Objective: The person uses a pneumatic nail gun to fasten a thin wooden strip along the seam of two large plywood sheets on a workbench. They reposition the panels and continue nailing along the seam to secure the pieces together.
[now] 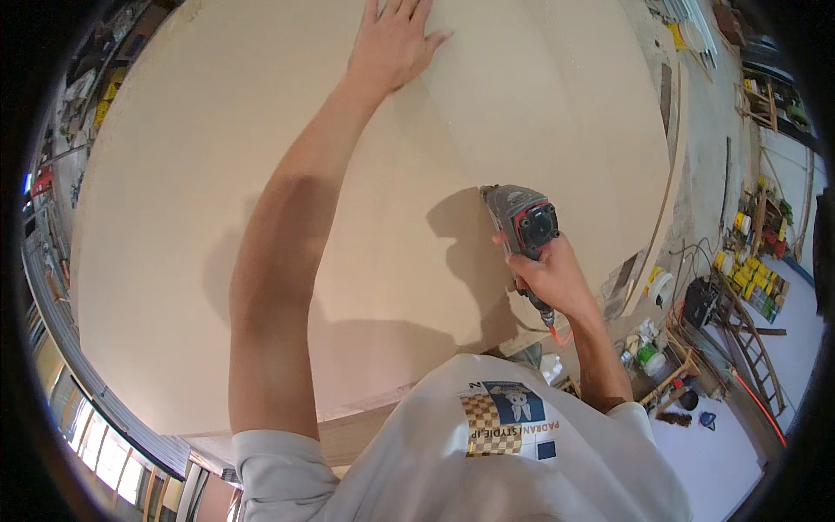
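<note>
A large pale beige board [383, 217] spreads out before me. My left hand [396, 45] lies flat on its far part, fingers apart and holding nothing; the fingertips are partly cut off by the upper edge of the view. On the right, my right hand [552, 271] is wrapped round the handle of a grey and black nail gun [522, 213] with red parts. The gun's nose is at the board's surface, though I cannot tell if it touches. From the handle's near end runs an orange air hose [561, 334].
Beyond the board's right edge lie long wooden strips [665, 209] and white buckets [663, 285]. A wooden ladder [755, 357] and yellow-labelled packages [755, 283] stand farther right. Corrugated metal sheets [130, 426] border the left side.
</note>
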`<state>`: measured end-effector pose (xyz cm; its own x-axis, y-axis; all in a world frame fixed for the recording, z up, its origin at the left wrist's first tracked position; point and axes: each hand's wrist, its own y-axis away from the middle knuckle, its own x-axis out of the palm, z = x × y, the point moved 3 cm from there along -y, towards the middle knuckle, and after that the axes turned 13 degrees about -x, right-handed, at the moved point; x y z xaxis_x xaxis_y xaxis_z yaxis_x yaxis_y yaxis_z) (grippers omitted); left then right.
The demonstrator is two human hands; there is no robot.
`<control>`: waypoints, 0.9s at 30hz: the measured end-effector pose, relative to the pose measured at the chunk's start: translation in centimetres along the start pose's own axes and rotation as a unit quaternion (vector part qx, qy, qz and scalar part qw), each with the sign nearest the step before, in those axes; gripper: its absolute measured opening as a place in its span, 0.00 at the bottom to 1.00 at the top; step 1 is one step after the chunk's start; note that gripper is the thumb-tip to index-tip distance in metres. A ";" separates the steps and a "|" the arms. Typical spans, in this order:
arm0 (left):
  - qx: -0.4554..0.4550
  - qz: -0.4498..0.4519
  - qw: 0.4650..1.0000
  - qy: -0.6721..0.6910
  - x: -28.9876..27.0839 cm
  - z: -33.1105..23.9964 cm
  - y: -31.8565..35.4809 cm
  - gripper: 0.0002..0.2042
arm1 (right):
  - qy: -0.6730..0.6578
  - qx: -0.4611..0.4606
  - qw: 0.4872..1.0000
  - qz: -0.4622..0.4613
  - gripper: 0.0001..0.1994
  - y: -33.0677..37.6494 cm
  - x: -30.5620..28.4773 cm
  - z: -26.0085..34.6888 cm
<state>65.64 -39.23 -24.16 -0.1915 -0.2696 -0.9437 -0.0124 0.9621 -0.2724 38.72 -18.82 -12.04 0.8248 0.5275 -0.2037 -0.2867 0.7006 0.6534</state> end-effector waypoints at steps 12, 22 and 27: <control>-0.067 0.048 0.996 0.017 0.0 -1.6 -1.5 0.39 | 0.032 0.002 0.999 0.000 0.19 0.6 0.7 -1.2; -0.068 0.080 0.994 -0.012 0.5 -1.5 -2.2 0.38 | 0.096 -0.015 0.995 0.012 0.19 0.3 0.7 -0.1; -0.066 0.040 0.997 -0.009 0.7 -1.0 -2.3 0.38 | 0.079 -0.040 0.996 -0.022 0.12 0.5 1.0 0.2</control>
<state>64.54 -41.59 -24.01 -0.1800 -0.1914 -0.9649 -0.1262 0.9773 -0.1704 39.53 -18.03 -11.72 0.7517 0.5606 -0.3474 -0.2959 0.7575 0.5820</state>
